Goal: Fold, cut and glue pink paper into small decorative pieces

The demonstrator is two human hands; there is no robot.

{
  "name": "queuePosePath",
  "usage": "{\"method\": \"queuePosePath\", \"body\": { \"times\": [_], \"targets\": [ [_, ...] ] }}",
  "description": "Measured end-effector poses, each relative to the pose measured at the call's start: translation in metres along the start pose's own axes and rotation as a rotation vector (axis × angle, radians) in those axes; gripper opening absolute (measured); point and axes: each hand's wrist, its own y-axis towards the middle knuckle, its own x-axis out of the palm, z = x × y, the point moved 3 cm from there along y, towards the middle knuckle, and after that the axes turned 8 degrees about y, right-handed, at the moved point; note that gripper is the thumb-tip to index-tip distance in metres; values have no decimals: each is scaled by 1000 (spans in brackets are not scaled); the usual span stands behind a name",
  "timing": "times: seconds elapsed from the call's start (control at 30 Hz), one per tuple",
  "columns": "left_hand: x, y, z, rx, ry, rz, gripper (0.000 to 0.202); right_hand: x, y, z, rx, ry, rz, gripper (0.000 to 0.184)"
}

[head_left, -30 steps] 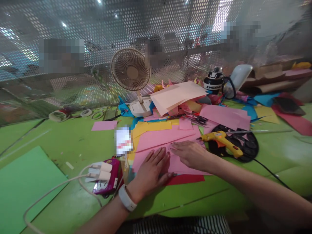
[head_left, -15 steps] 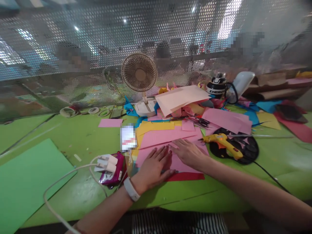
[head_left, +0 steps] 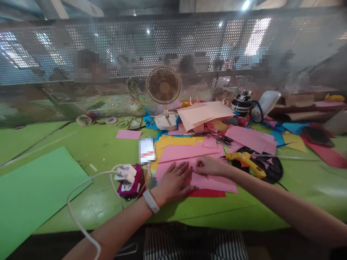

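My left hand [head_left: 176, 182] lies flat on pink paper [head_left: 219, 182], its fingers stretched out and the thumb apart. Just right of its fingertips, my right hand [head_left: 211, 166] rests on the same paper, fingers curled in. What those fingers hold, if anything, is hidden. A fold or edge line runs across the pink sheet [head_left: 184, 153] above the hands. Red paper [head_left: 208, 193] sticks out below the pink, and yellow paper [head_left: 176, 141] above it. The yellow glue gun [head_left: 246, 162] rests on a black round mat [head_left: 273, 169] beside my right wrist.
A purple power strip [head_left: 131, 187] with a white plug and cable stands left of my hands, near a lit phone [head_left: 147, 151]. Green card [head_left: 35, 195] covers the left side. Behind are a fan [head_left: 164, 86], scissors [head_left: 223, 139], a bottle [head_left: 241, 104] and a perforated screen [head_left: 121, 43].
My right hand has gone from flat with fingers stretched to curled in on the pink paper. My left hand stays flat there. The camera view has tilted up slightly.
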Motion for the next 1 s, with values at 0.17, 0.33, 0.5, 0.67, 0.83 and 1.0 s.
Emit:
{"method": "queuePosePath", "body": {
  "times": [0.17,0.33,0.5,0.67,0.83,1.0],
  "targets": [
    [1,0,-1,21,19,-13,70,-2,21,10,65,143,-165,21],
    [4,0,-3,27,34,-16,72,-1,29,15,154,252,-216,19],
    [2,0,-5,63,50,-34,72,-2,26,13,208,338,-271,19],
    [-6,-6,-9,63,63,-67,67,-1,25,12,226,390,-280,18],
    [-7,-23,-17,40,105,-53,65,-1,25,12,235,413,-281,17],
    [-27,-25,-20,-28,83,-19,56,-3,24,12,226,417,-289,14]
  ]
}}
